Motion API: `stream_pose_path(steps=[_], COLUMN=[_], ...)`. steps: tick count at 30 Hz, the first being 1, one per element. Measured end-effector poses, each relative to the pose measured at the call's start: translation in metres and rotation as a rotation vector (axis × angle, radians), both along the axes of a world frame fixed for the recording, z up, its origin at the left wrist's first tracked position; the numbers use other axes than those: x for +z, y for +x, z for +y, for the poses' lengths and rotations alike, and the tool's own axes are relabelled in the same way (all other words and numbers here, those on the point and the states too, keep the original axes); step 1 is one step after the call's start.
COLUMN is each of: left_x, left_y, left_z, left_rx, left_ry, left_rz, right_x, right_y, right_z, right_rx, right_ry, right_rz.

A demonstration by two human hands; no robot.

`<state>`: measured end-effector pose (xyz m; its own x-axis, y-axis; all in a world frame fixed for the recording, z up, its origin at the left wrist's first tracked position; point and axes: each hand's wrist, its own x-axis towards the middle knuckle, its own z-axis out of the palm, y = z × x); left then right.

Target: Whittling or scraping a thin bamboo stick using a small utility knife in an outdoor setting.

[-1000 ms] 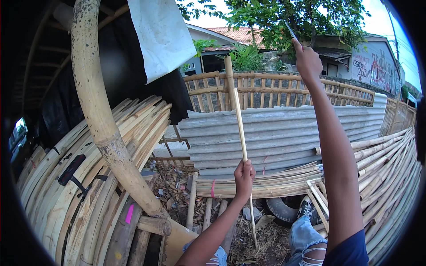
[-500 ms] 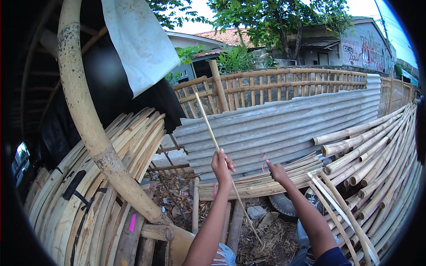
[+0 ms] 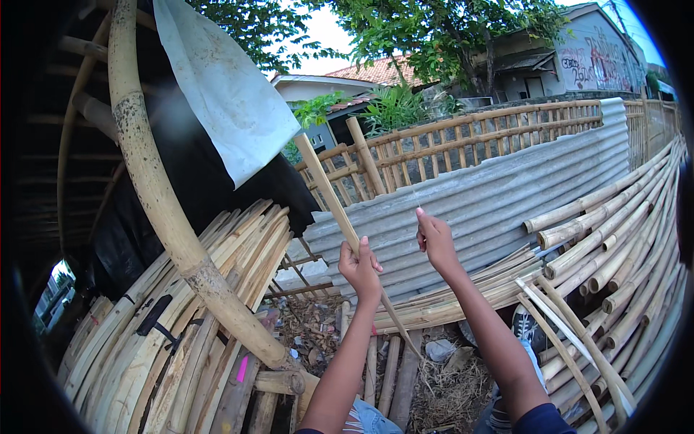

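My left hand (image 3: 361, 273) is wrapped round a long bamboo strip (image 3: 329, 189) near its middle. The strip slants, its upper end leaning left and its thin lower end reaching down over the ground. To the right, my right hand (image 3: 438, 242) is raised in front of the corrugated metal sheet, apart from the strip. Its fingers are pinched together; a faint thin bit shows above the fingertips, too fine to name. Below and between my hands lies a bundle of thin bamboo strips (image 3: 455, 298), partly hidden by my right forearm.
Split bamboo slats (image 3: 163, 318) are piled at left behind a thick bamboo post (image 3: 155, 192). Whole bamboo poles (image 3: 614, 246) are stacked at right. A corrugated metal sheet (image 3: 499, 195) and bamboo fence (image 3: 491, 137) stand ahead. Dry litter (image 3: 448, 390) covers the ground.
The bamboo strip has turned so its broader face shows. My right hand has risen and moved left, closer to the strip. The pink thread near it no longer shows clearly. The view has shifted.
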<state>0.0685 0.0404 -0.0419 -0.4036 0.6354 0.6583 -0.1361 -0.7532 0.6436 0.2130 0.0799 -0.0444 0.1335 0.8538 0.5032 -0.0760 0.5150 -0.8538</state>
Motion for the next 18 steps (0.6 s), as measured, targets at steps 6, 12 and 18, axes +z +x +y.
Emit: stream_pose_path(steps=[6, 12, 18], left_x=[-0.021, -0.034, -0.091], left_y=[0.008, 0.039, 0.03], left_z=[0.025, 0.033, 0.061], left_rx=[0.038, -0.084, 0.208], left_ry=[0.049, 0.063, 0.059], left_rz=[0.005, -0.215, 0.344], right_x=[0.034, 0.032, 0.046], right_y=[-0.018, -0.046, -0.047], right_z=[-0.039, -0.058, -0.07], right_rx=[-0.055, -0.272, -0.366], right_ry=[0.13, 0.342, 0.407], right_rz=[0.045, -0.086, 0.035])
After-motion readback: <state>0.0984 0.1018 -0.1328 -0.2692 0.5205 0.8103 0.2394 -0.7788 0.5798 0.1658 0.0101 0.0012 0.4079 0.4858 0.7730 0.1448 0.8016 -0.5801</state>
